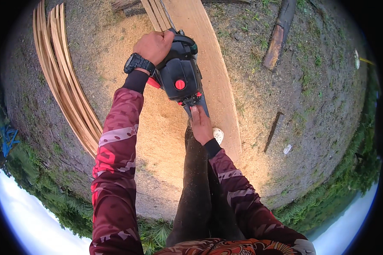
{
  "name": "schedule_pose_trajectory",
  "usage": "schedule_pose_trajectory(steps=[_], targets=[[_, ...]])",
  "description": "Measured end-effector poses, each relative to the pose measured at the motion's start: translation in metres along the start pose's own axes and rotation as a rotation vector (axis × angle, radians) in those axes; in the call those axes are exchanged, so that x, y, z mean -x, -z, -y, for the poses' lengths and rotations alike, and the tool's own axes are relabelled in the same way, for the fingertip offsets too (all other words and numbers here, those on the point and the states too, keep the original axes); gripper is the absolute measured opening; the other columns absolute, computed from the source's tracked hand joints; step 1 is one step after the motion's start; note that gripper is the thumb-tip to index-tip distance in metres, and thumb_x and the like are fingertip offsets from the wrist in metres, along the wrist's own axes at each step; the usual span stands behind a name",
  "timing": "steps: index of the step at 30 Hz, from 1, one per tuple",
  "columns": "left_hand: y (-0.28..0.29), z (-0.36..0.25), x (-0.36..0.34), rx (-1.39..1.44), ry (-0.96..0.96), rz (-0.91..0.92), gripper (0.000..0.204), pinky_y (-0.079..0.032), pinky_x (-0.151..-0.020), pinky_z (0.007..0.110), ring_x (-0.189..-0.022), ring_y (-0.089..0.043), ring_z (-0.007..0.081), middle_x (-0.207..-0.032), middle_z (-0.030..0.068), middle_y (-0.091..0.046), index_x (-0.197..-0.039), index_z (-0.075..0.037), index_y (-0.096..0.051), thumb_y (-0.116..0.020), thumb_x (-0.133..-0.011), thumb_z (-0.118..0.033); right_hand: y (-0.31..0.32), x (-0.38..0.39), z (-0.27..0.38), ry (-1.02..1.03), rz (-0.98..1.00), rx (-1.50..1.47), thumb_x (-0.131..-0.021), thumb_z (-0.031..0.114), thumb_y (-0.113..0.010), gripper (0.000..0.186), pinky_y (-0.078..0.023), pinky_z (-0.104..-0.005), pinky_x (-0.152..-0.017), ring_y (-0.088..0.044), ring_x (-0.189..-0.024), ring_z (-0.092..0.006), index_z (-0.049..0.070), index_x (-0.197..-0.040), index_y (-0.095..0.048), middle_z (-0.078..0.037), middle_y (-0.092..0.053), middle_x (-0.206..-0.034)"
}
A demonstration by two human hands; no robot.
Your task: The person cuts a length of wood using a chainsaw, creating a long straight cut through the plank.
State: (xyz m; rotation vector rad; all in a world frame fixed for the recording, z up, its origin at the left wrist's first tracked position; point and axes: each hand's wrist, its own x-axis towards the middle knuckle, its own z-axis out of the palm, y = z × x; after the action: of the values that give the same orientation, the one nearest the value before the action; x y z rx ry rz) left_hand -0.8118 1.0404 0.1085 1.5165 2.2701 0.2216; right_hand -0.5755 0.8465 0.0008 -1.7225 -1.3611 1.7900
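Note:
A black chainsaw (175, 72) with red knobs points away from me over a long, wide wooden plank (217, 72); its bar runs along narrow cuts near the plank's left side at the top. My left hand (154, 47) is wrapped round the front handle. My right hand (200, 123) grips the rear handle at the near end, with its thumb on top near the controls. A white shoe (218, 135) of mine rests on the plank beside my right hand, below dark-trousered legs.
Long thin wooden strips (66, 80) lie to the left. Sawdust (153, 140) covers the ground around me. A dark log (278, 36) and a thin dark piece (273, 131) lie to the right, more wood pieces (127, 6) at the top. Greenery rings the area.

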Motion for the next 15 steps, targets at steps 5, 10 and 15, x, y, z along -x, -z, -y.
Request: schedule_pose_trajectory(steps=[5, 10, 15], targets=[[0.0, 0.004, -0.001, 0.005, 0.057, 0.031, 0.054, -0.054, -0.085, 0.051, -0.088, -0.067, 0.0488, -0.09, 0.0283, -0.069, -0.09, -0.002, -0.075, -0.041, -0.094, -0.044, -0.002, 0.003, 0.015, -0.06, 0.051, -0.092, -0.109, 0.041, -0.043, 0.044, -0.043, -0.0298, -0.058, -0.048, -0.061, -0.0116, 0.002, -0.12, -0.057, -0.003, -0.053, -0.073], [-0.002, 0.013, -0.02, 0.039, -0.014, -0.052, 0.054, -0.054, -0.075, 0.051, -0.079, -0.065, 0.0493, -0.078, 0.0297, -0.065, -0.083, 0.0, -0.07, -0.045, -0.092, -0.047, -0.004, -0.012, 0.017, -0.05, 0.047, -0.057, -0.108, 0.044, -0.041, 0.045, -0.046, -0.0387, -0.065, -0.058, -0.067, -0.0253, 0.005, -0.123, -0.057, -0.012, -0.059, -0.075], [0.017, 0.011, -0.036, 0.003, 0.003, -0.01, 0.055, -0.054, -0.084, 0.051, -0.089, -0.067, 0.0476, -0.09, 0.0286, -0.069, -0.092, -0.002, -0.074, -0.041, -0.092, -0.045, -0.01, -0.028, 0.03, 0.021, -0.007, 0.013, -0.108, 0.045, -0.042, 0.046, -0.043, -0.03, -0.058, -0.049, -0.059, -0.0132, 0.003, -0.121, -0.057, -0.004, -0.052, -0.071]])
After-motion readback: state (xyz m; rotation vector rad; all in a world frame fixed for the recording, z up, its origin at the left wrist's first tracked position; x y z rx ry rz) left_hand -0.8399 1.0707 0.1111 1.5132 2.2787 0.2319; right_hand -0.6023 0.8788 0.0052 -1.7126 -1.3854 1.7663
